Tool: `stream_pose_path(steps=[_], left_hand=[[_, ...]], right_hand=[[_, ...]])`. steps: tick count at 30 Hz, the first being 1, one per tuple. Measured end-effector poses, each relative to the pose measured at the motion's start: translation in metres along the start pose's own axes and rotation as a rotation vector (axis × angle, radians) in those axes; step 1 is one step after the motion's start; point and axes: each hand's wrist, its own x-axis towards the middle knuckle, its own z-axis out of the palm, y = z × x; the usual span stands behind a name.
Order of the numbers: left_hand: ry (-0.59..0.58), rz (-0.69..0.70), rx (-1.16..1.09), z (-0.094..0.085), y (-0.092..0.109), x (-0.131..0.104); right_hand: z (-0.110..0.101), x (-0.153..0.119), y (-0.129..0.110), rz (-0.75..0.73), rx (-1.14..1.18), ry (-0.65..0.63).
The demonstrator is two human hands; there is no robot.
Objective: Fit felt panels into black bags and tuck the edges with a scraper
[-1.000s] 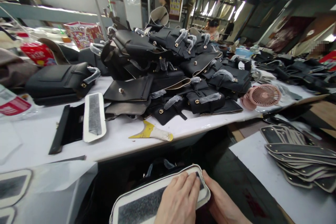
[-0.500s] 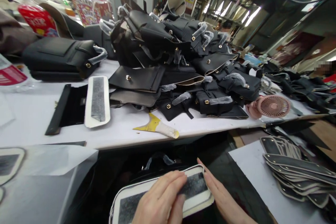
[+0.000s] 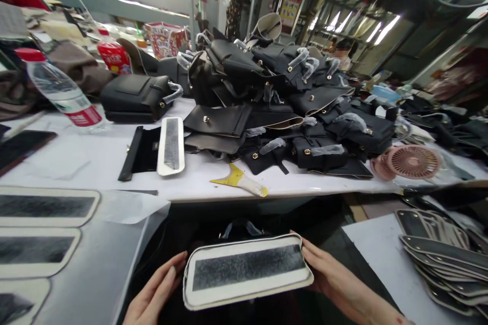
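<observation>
A black handbag lies bottom-up at the lower middle, its pale-edged base panel (image 3: pixel 247 269) with a dark central strip facing me. My right hand (image 3: pixel 324 266) grips the right end of the bag, some fingers hidden behind it. At the left end, my left hand (image 3: pixel 158 287) has its fingers stretched out, the tips close beside the bag's edge; whether they touch it I cannot tell. A plastic-wrapped handle (image 3: pixel 240 228) shows just behind the bag. Most of the bag's body is hidden under the panel.
Black handbags (image 3: pixel 236 71) are piled on the white table, with a yellow-and-white tool (image 3: pixel 242 180) at its front edge. A pink fan (image 3: pixel 414 161) and stacked dark strips (image 3: pixel 446 264) are right. Left are more base panels (image 3: pixel 46 208) and a water bottle (image 3: pixel 63 91).
My left hand has come off the top of the base panel and moved to the bag's left end. My right hand stays at the right end. The view has swung left.
</observation>
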Motion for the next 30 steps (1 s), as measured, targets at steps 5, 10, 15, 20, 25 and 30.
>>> stream_pose_path(steps=[5, 10, 15, 20, 25, 30], left_hand=[[0.008, -0.127, -0.139, 0.012, -0.011, -0.003], [-0.214, -0.134, -0.27, 0.016, -0.024, -0.005], [-0.361, -0.18, -0.42, 0.011, -0.045, 0.004], [-0.397, -0.201, -0.488, 0.018, -0.052, 0.008], [-0.289, -0.181, -0.535, 0.025, -0.057, 0.016], [-0.226, -0.159, -0.673, 0.032, -0.06, 0.018]], right_hand=[[-0.008, 0.005, -0.015, 0.066, -0.129, -0.099], [-0.029, 0.028, -0.005, 0.128, -0.187, 0.052], [-0.036, 0.033, 0.002, -0.164, -0.521, 0.262], [0.034, 0.024, -0.003, -0.996, -1.088, 0.314], [0.144, 0.036, 0.0, -1.24, -1.255, -0.211], [0.173, 0.05, 0.007, -0.997, -1.428, -0.332]])
